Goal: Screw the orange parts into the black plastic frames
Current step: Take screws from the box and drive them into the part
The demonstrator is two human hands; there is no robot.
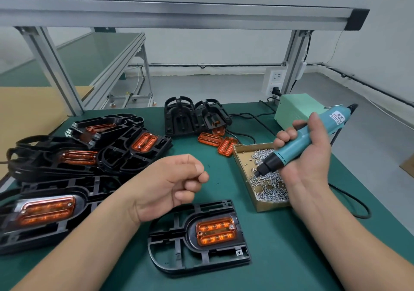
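Note:
A black plastic frame (179,250) lies on the green mat near me with an orange part (215,231) seated in it. My left hand (170,185) hovers above and left of it, fingers loosely curled; whether it pinches a screw I cannot tell. My right hand (307,156) grips a teal electric screwdriver (300,142), tip pointing down-left over a cardboard box of screws (240,156). Loose orange parts (216,141) lie behind the box.
A pile of black frames with orange parts (89,156) fills the left side of the mat, one large frame (40,214) nearest me. Empty black frames (192,115) stand at the back. A pale green power unit (298,109) and cables sit at the back right.

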